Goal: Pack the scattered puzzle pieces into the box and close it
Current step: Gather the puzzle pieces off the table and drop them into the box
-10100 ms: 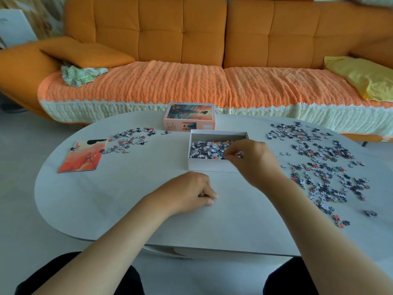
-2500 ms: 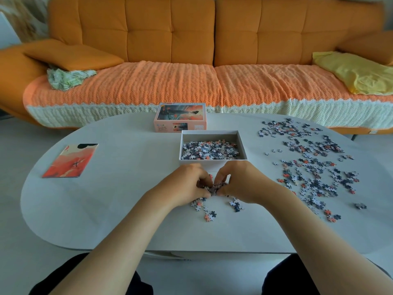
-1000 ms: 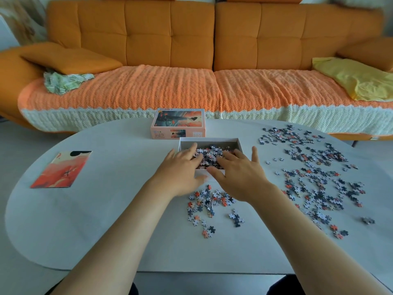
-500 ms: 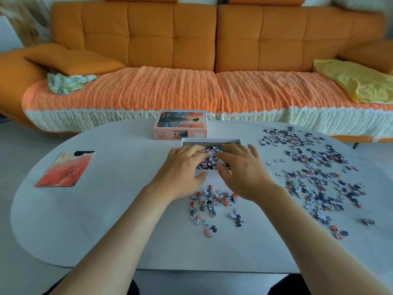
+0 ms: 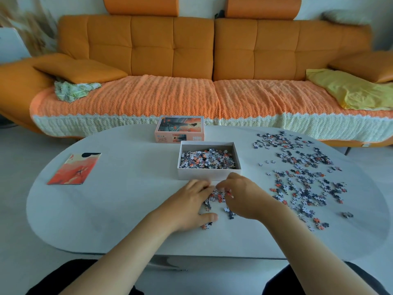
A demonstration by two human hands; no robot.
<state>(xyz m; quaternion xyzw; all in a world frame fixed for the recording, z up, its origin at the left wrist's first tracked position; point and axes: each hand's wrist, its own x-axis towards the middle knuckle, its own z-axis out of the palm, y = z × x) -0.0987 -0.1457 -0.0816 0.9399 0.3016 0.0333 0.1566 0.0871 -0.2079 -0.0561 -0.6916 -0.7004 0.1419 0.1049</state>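
The open white box (image 5: 209, 175) stands mid-table with several puzzle pieces heaped inside. Its lid (image 5: 180, 129), printed with an orange picture, sits just behind it. A small pile of loose pieces (image 5: 220, 198) lies on the table in front of the box. My left hand (image 5: 189, 206) rests on the pile's left side, fingers laid over the pieces and thumb spread out. My right hand (image 5: 242, 196) curls its fingers round pieces on the pile's right side. A wide scatter of pieces (image 5: 302, 175) covers the right part of the table.
An orange printed card (image 5: 74, 169) lies flat at the table's left. The oval white table (image 5: 119, 209) ends close to my knees. Behind it runs an orange sofa (image 5: 191, 60) with a knitted cover and a yellow cloth (image 5: 348, 90).
Both hands have drawn back from over the box and come down on the small pile in front of it. The camera view has tilted up a little.
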